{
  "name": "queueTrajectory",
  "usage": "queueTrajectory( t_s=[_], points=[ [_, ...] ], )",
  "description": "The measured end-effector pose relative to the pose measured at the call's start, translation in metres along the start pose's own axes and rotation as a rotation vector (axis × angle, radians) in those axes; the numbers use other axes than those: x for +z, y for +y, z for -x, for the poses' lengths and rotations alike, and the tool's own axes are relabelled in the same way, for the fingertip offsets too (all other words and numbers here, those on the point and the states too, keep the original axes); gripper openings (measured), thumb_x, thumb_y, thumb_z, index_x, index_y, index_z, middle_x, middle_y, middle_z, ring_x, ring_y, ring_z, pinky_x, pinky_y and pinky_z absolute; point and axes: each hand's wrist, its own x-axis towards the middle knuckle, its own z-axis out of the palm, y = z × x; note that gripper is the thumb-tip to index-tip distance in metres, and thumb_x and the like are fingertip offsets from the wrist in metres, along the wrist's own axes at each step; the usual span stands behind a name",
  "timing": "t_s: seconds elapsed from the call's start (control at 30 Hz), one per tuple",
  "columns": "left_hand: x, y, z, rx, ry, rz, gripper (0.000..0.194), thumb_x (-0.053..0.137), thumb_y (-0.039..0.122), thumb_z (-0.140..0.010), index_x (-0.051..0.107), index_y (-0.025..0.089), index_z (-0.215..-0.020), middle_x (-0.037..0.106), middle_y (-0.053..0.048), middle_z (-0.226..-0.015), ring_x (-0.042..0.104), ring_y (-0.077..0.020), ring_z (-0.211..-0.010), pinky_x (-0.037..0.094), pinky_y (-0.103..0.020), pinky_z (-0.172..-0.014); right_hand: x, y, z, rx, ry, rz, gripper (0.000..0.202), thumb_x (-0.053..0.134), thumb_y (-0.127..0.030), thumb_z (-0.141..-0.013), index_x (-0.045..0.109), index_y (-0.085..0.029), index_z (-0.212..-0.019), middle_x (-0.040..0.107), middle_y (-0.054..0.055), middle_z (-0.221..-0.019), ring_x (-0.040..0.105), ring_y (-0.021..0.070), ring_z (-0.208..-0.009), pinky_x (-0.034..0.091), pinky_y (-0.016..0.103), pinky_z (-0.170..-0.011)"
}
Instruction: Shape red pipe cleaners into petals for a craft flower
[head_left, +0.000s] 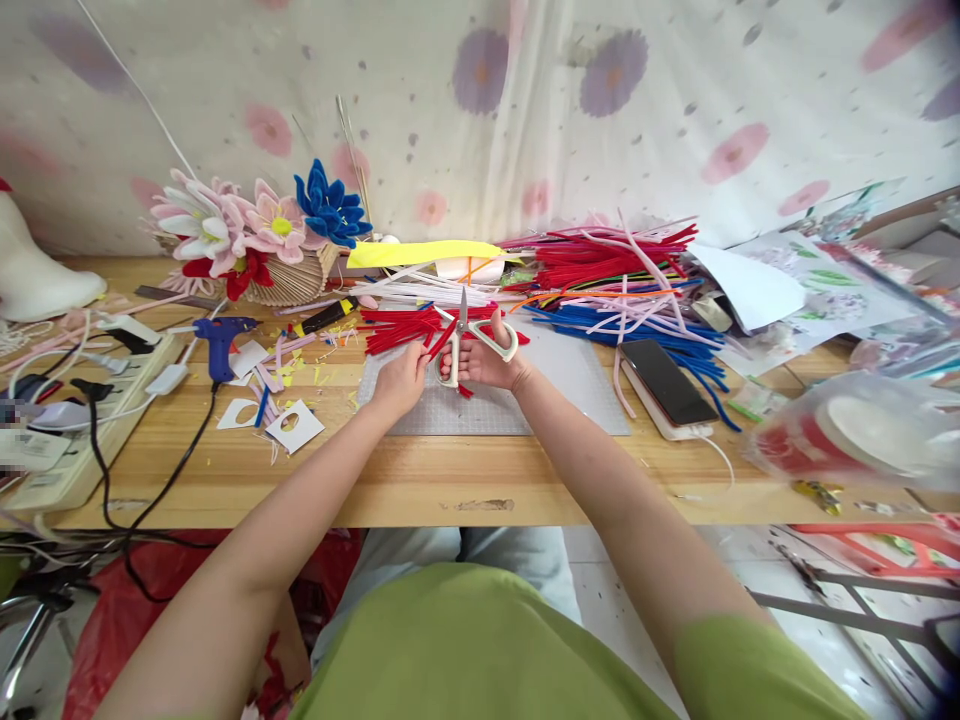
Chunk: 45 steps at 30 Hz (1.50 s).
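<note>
Over the grey cutting mat, my right hand has its fingers in the handles of white-handled scissors, whose blades are spread and point away from me. Close beside it on the left, my left hand is closed around red pipe cleaner, which reaches toward the scissors. Whether the blades touch it I cannot tell. Behind both hands lie cut red pipe cleaners on the mat's far part.
A blue glue gun and a power strip with cables are on the left. Pipe-cleaner flowers stand behind. Bundled red pipe cleaners and blue ones lie at the back right, near a phone and a bagged cup.
</note>
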Motion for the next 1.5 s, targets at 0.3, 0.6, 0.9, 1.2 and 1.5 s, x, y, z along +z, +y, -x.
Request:
queueTrajectory(
  t_s=[0.3, 0.6, 0.9, 1.2, 1.5],
  points=[
    [-0.006, 0.004, -0.006, 0.008, 0.025, 0.084, 0.020, 0.034, 0.031, -0.091, 0.050, 0.021, -0.095, 0.065, -0.004, -0.086, 0.060, -0.0191, -0.079, 0.038, -0.028, -0.066, 0.005, -0.003, 0.004, -0.172, 0.010, 0.045, 0.082, 0.015, -0.079, -0.076, 0.059, -0.012, -0.092, 0.064, 0.012, -0.081, 0.061, 0.0234, -0.080, 0.051, 0.042, -0.080],
    [-0.002, -0.002, -0.006, 0.027, 0.039, 0.108, 0.018, 0.035, 0.030, -0.090, 0.050, 0.021, -0.091, 0.064, -0.004, -0.082, 0.059, -0.0188, -0.076, 0.038, -0.028, -0.066, 0.005, 0.000, 0.003, -0.176, -0.003, 0.045, 0.074, 0.014, -0.076, -0.079, 0.055, -0.014, -0.086, 0.055, 0.005, -0.067, 0.053, 0.0155, -0.060, 0.051, 0.032, -0.060],
    [0.010, -0.009, 0.004, -0.018, 0.073, 0.158, 0.013, 0.036, 0.026, -0.089, 0.048, 0.022, -0.088, 0.062, -0.002, -0.079, 0.057, -0.0167, -0.072, 0.035, -0.026, -0.064, 0.001, 0.000, 0.008, -0.052, -0.004, 0.102, 0.069, 0.016, -0.076, -0.079, 0.050, -0.016, -0.080, 0.043, -0.001, -0.055, 0.039, 0.0100, -0.047, 0.041, 0.024, -0.043],
    [0.011, -0.025, 0.003, -0.098, 0.139, 0.126, 0.015, 0.037, 0.026, -0.089, 0.051, 0.020, -0.092, 0.062, -0.003, -0.077, 0.057, -0.0167, -0.070, 0.034, -0.026, -0.062, 0.000, -0.011, 0.019, 0.153, 0.002, 0.298, 0.071, 0.019, -0.077, -0.078, 0.053, -0.015, -0.082, 0.056, 0.006, -0.066, 0.056, 0.0179, -0.062, 0.051, 0.037, -0.063],
    [-0.024, -0.074, -0.018, 0.000, 0.104, -0.100, 0.032, 0.036, 0.034, -0.089, 0.058, 0.020, -0.109, 0.064, -0.007, -0.102, 0.058, -0.0215, -0.095, 0.042, -0.033, -0.081, -0.039, -0.045, 0.078, -0.312, 0.505, 0.829, 0.048, 0.065, -0.059, -0.066, 0.050, -0.017, -0.087, 0.055, 0.000, -0.070, 0.054, 0.0131, -0.061, 0.046, 0.028, -0.059]
  ],
)
